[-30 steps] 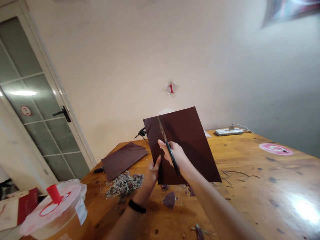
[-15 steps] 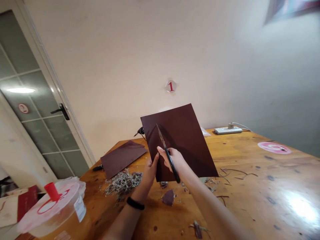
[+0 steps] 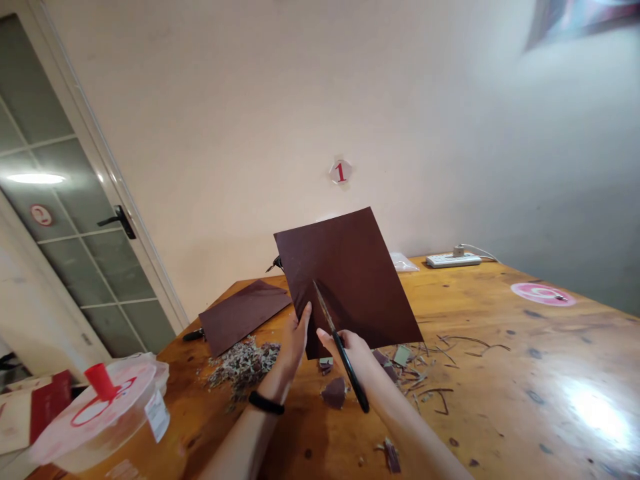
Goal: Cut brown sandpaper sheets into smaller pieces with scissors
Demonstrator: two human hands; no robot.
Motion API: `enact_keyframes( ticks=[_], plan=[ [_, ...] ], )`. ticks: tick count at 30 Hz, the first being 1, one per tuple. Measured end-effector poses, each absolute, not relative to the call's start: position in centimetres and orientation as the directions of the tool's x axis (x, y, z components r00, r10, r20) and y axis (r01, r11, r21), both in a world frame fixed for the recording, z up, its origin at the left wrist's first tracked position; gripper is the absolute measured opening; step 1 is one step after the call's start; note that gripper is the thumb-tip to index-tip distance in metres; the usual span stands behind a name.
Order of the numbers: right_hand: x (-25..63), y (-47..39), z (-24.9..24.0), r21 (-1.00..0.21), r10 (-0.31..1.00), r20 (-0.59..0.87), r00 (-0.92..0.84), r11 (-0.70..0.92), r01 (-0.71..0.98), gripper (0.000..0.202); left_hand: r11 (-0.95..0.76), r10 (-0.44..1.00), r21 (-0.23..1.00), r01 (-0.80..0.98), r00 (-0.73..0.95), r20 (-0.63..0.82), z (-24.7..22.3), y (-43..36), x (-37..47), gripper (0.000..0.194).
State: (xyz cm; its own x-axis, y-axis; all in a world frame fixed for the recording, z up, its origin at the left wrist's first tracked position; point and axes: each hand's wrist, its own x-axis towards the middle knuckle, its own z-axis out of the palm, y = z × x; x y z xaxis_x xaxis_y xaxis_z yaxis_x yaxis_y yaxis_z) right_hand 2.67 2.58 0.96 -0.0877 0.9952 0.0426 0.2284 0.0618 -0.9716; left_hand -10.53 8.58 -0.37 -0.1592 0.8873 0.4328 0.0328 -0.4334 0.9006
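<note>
The left hand (image 3: 296, 337) pinches a dark-brown, four-sided flat sheet (image 3: 355, 267) at its eight-o'clock edge, thumb in front, other fingers hidden behind, while the right hand (image 3: 361, 355), curled around black-handled metal scissors (image 3: 344, 353) angled towards eleven, partly covers their grips, a pale sign (image 3: 341, 172) reading "1" in red beyond at twelve.

Brown wood table (image 3: 490, 393); dk-brown flat sheet (image 3: 243, 313) & greyish scrap heap (image 3: 243, 365) nr L edge; white oblong pwr strip (image 3: 450, 261) nr far edge.

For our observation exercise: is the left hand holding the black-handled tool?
No, the right hand holds the black-handled tool; the left hand grips the brown sheet.
</note>
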Motion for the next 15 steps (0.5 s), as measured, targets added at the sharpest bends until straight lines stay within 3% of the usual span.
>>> enact_keyframes(
  ticks=[9,15],
  plan=[
    [2.7,-0.1,-2.3,-0.941,0.995,-0.005,-0.104,0.03,0.338,0.032,-0.443,0.862,0.89,0.11,-0.221,0.457,-0.9,9.5,-11.7,0.058],
    [3.3,-1.3,-5.4,-0.962,0.986,-0.043,-0.158,0.002,0.275,0.037,-0.435,0.864,0.898,0.069,-0.25,0.437,-0.9,9.8,-11.9,0.056]
  ],
)
